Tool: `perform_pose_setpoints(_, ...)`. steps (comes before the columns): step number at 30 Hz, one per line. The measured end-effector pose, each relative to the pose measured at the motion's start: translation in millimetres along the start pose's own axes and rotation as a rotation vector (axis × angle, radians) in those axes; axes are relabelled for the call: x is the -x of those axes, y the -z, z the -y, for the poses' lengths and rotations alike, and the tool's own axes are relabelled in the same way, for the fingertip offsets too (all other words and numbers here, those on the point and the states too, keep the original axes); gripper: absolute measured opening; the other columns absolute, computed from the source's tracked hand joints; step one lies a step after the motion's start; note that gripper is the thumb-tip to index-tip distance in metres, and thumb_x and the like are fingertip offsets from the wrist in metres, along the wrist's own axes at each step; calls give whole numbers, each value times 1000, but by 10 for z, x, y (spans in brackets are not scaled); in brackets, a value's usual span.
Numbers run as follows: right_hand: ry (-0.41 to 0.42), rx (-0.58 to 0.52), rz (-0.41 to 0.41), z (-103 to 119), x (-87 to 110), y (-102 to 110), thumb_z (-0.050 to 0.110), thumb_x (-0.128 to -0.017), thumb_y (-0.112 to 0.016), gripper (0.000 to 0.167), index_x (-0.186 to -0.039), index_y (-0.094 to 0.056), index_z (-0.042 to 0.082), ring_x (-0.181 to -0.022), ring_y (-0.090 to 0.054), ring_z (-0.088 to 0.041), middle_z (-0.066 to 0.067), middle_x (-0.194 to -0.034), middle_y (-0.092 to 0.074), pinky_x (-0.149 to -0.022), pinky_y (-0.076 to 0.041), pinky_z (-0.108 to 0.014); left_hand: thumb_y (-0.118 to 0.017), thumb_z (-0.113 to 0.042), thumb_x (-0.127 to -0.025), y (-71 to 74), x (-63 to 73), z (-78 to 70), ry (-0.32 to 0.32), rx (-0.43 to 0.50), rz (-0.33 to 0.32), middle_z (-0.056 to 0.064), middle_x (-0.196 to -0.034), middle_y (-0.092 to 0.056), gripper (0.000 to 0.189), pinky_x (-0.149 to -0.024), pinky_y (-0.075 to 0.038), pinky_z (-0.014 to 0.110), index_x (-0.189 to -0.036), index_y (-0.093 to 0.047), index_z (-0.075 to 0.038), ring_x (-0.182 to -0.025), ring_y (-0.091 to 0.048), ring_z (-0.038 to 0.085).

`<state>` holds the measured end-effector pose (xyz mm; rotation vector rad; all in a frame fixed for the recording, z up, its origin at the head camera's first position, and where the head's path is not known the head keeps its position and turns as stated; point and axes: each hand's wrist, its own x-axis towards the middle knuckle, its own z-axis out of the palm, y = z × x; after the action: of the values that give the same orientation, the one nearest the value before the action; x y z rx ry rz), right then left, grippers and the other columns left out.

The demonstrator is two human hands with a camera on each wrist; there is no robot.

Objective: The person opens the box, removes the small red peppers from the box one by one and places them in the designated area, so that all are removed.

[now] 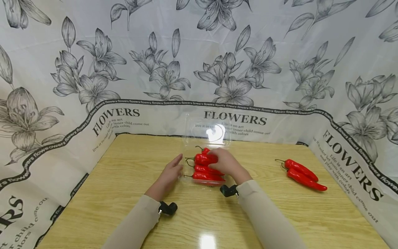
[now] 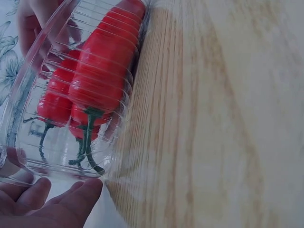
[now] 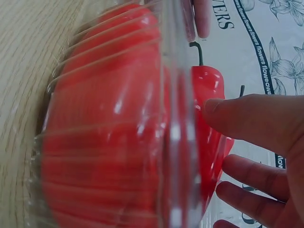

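Observation:
A clear plastic clamshell box point(image 2: 118, 161) holds several red peppers point(image 1: 209, 177) with green stems. Its transparent lid point(image 1: 191, 133) stands raised at the back. My left hand point(image 1: 170, 174) is at the box's left end, fingers mostly extended; in the left wrist view its fingertips point(image 2: 92, 187) touch the plastic there. Over the box, my right hand point(image 1: 228, 164) grips a red pepper point(image 1: 203, 159) near the top of the pile, between thumb and fingers. The right wrist view shows the thumb point(image 3: 218, 109) on this pepper point(image 3: 206, 85), behind the ribbed box wall.
Two more red peppers point(image 1: 303, 176) lie side by side on the wooden table point(image 1: 124, 186) at the right. A white floral cloth point(image 1: 168, 117) hangs around the table's back and sides. Black wrist cameras point(image 1: 168, 208) are strapped at both cuffs.

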<state>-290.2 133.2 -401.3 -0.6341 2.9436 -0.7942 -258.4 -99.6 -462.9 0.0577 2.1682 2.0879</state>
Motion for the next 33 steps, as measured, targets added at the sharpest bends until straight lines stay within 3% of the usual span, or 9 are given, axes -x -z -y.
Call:
perform_pose_setpoints(9,-19,13,4,-4,-56,-49,17,-80,-77,41,-120,-67,15,-108,-57,-22,-3,-118,-65,-96,-48,-42,-40,-5,-99,7,-27,23,-5,-7,10,8,-162,-21,58,-81,-40,28,-155,-25,-12,-131,-34,27)
perform_pose_setpoints(23,-42,60,-17,39,-103,-113,14,-78,-78,45,-121,-66,13,-98,-55,-24,-7,-110,-60,-91,-49,-42,-40,-4,-98,7,-33,33,-16,3,4,9,-162,-22,59,-69,-38,23,-155,-25,-11,-134,-33,28)
perform_pose_setpoints(28,-36,76,-35,43,-108,-140,11,-79,-76,42,-120,-67,11,-99,-58,-24,-8,-110,-64,-92,-49,-41,-40,-4,-99,12,-28,28,-15,23,17,9,-162,-19,59,-73,-38,26,-155,-23,-11,-135,-31,28)
perform_pose_setpoints(33,-22,77,-43,36,-87,-140,10,-81,-75,42,-121,-65,9,-104,-59,-25,-8,-114,-67,-97,-47,-43,-39,-2,-98,16,-23,-6,-3,30,25,12,-162,-18,59,-87,-41,37,-155,-22,-8,-138,-29,31)
